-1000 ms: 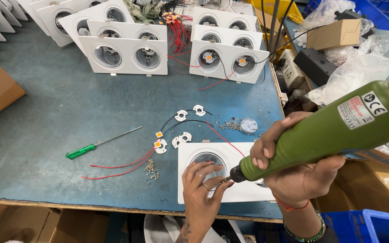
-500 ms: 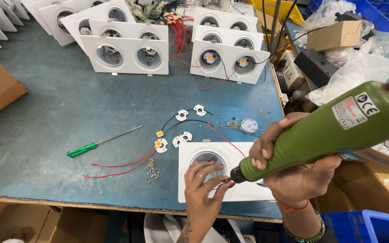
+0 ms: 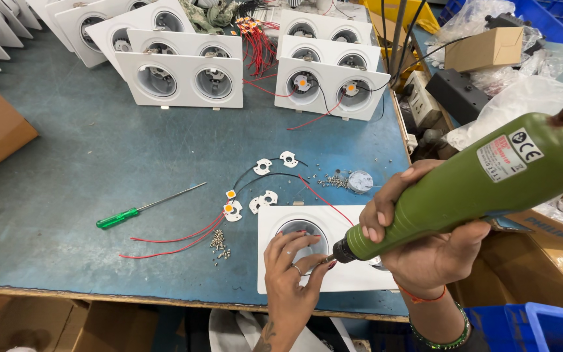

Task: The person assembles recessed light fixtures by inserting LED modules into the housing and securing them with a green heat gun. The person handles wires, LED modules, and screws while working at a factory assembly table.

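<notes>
Two hands work at the lower middle of the frame. The right hand (image 3: 425, 241) is wrapped tightly round a green electric screwdriver (image 3: 470, 189), whose bit points down-left at the white double-ring lamp housing (image 3: 275, 274) lying flat on the blue desk (image 3: 86, 169) near its front edge. The left hand (image 3: 291, 267) lies half open on the housing, fingers spread over the left ring and gripping nothing, its fingertips just beside the bit. To drive the screw well, the person likely needs the bit held square to the screw head and the housing pressed flat so it cannot turn; the steadying fingers sit very near the tip and could be nicked if it slips.

Just beyond the housing lie small white LED holders (image 3: 265, 166) on red and black wires (image 3: 177, 238), with loose screws (image 3: 219, 242) beside them. A green-handled screwdriver (image 3: 144, 205) rests at centre left. More white housings (image 3: 177, 78) stand along the top, well apart.
</notes>
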